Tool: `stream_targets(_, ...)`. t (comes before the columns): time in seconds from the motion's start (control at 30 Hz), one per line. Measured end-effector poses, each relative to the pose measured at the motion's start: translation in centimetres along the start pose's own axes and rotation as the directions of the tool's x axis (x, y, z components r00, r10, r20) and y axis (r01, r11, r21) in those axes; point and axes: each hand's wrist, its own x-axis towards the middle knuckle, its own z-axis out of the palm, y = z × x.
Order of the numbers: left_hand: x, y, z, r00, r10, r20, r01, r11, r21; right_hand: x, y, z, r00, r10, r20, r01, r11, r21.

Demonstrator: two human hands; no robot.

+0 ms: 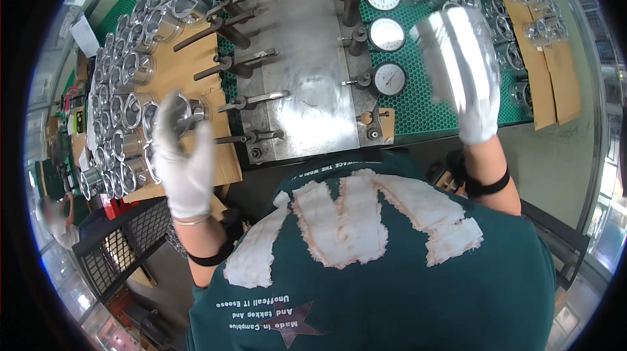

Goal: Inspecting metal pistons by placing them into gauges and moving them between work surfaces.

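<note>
My left hand (183,168), in a white glove, reaches over the cardboard on the left. Its thumb and fingers are apart beside a silver, piston-like metal part (191,110), and the fingers are slightly smeared by motion. I cannot make out a firm hold on that part. My right hand (465,73), also gloved in white, hovers over the green mat right of the dial gauges. Its fingers are stretched out and blurred, with nothing visible in them. Between my hands lies a shiny metal plate (307,76) with dark posts and bars along its left side.
Rows of silver piston-like parts (127,145) stand on brown cardboard (186,63) at the left. Several round dial gauges (390,79) line the plate's right side. More parts (509,57) stand at the far right beside cardboard (555,80). Perforated green matting (424,116) covers the bench.
</note>
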Motion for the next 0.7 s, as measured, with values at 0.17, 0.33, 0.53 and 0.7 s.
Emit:
stream_targets(0.17,-2.2,-8.0,-5.3,0.955,-0.218,-0.202,0.297,0.730,0.616,7.5,7.6,-2.8,0.818,0.554,-0.152,-0.562,0.827,-0.012)
stream_targets(0.33,-0.5,-7.8,-4.2,0.820,-0.531,-0.214,0.444,0.354,0.823,13.6,16.8,-2.5,0.566,0.824,0.041,-0.813,0.549,0.195)
stream_targets(0.53,-0.7,-9.6,-5.6,0.761,-0.616,-0.205,0.469,0.302,0.830,15.7,18.4,-2.5,0.577,0.812,-0.087,-0.732,0.561,0.388)
stream_targets(0.7,-3.5,-12.0,-9.5,0.782,-0.596,-0.180,0.556,0.538,0.634,12.5,12.5,-3.2,0.772,0.635,-0.002,-0.631,0.768,0.107)
